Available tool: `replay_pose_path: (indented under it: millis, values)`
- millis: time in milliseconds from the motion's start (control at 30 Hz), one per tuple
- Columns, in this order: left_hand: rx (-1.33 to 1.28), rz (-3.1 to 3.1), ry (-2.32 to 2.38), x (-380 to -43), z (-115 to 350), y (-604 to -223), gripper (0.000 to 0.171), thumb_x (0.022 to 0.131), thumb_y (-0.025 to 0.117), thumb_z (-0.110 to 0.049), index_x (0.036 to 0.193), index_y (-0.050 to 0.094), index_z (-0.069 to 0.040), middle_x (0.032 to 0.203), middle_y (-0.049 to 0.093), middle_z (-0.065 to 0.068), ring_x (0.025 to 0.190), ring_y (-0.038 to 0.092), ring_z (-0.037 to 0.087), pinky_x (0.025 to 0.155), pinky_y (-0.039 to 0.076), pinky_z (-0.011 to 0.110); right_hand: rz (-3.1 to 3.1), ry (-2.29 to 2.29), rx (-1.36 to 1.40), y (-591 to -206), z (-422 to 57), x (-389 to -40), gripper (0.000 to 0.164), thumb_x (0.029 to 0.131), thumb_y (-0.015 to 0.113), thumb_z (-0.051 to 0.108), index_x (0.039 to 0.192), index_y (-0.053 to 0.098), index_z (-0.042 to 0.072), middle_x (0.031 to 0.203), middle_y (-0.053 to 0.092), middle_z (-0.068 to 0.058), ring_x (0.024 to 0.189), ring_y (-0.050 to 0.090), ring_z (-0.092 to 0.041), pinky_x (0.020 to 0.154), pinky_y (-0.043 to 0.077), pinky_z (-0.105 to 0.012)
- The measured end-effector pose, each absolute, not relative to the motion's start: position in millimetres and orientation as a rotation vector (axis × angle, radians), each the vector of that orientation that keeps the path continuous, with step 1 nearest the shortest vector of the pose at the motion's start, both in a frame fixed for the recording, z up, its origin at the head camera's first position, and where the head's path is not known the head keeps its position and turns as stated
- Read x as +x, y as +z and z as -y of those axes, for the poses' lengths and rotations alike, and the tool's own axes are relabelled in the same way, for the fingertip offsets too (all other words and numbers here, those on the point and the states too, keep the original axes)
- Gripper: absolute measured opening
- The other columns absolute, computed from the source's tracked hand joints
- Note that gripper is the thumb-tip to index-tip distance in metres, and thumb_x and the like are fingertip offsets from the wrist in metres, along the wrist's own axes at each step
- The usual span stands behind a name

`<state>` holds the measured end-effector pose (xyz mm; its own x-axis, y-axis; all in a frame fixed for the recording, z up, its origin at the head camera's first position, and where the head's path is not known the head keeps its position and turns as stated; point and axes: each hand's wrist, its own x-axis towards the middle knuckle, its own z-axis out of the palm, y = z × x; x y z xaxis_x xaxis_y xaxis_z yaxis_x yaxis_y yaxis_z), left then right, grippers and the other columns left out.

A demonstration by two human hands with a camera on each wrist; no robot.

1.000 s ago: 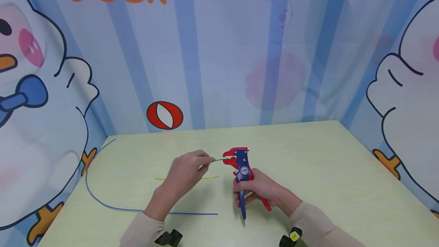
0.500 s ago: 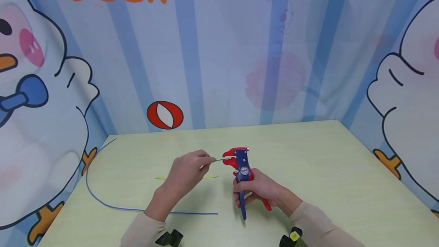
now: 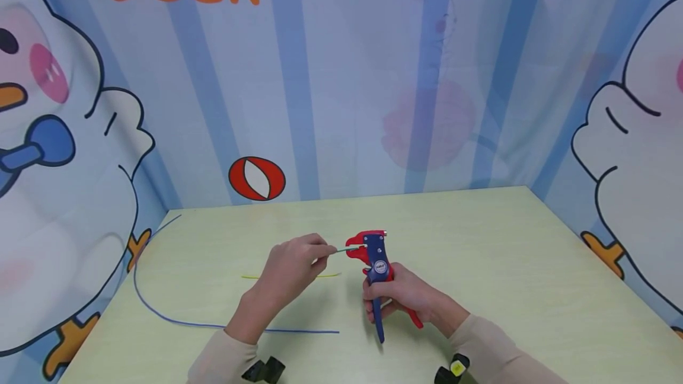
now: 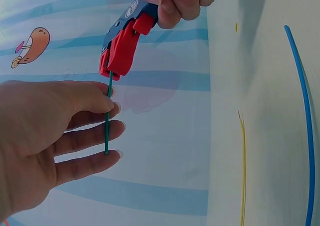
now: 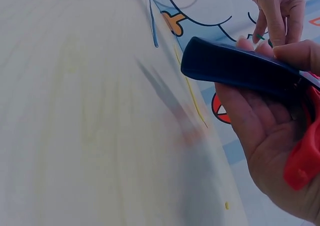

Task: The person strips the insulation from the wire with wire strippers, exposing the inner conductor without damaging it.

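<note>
My right hand grips a wire stripper, dark blue with red jaws and a red handle. Its head points up and its jaws face left. A short green wire reaches from those jaws to my left hand, which pinches it between thumb and forefinger. In the left wrist view the wire's free end hangs past the other, spread fingers; its far end is hidden inside the jaws. Below, a yellow wire with a bare, frayed tip lies on the table, partly behind my left hand in the head view.
A long blue wire curves over the left side of the pale table. Near the yellow wire's tip lies a tiny yellow piece. Printed cloth with cartoon ducks surrounds the table at the back and sides.
The stripper has tilted very slightly and its head sits a little lower. Both hands keep nearly the same place, with the green wire still in the jaws.
</note>
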<state>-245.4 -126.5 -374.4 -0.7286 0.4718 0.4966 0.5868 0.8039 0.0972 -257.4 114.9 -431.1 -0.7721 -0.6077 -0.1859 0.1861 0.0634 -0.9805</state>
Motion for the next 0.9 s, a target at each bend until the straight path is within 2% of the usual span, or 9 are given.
replay_pose_path:
  millis: [400, 667, 900]
  values:
    - [-0.808, 2.56, -0.352, -246.3, 126.7, -373.6, 0.019, 0.081, 0.082, -0.008, 0.098, 0.081, -0.017, 0.087, 0.07, -0.004, 0.072, 0.066, 0.011, 0.057, 0.048, 0.019, -1.829, -1.766, -0.4, -432.9, -110.6, -253.6, 0.029, 0.094, 0.069, 0.024, 0.1, 0.058, -0.002, 0.073, 0.065, -0.009, 0.064, 0.065, -0.023, 0.07, 0.057, -0.038]
    - [-0.808, 2.515, -0.365, -246.1, 127.8, -375.0, 0.02, 0.081, 0.082, -0.006, 0.098, 0.081, -0.017, 0.087, 0.07, -0.003, 0.071, 0.065, 0.011, 0.056, 0.047, 0.018, -1.632, -1.814, -0.427, -433.4, -112.7, -252.6, 0.021, 0.098, 0.064, 0.021, 0.101, 0.053, 0.004, 0.073, 0.059, -0.004, 0.066, 0.061, -0.02, 0.076, 0.056, -0.038]
    - [-0.817, 2.489, -0.376, -245.8, 127.8, -375.9, 0.019, 0.081, 0.083, -0.007, 0.097, 0.081, -0.016, 0.087, 0.07, -0.004, 0.072, 0.065, 0.011, 0.058, 0.05, 0.02, -1.688, -1.827, -0.376, -433.3, -106.3, -249.7, 0.027, 0.095, 0.07, 0.027, 0.092, 0.055, 0.005, 0.067, 0.055, -0.003, 0.058, 0.055, -0.017, 0.066, 0.054, -0.033]
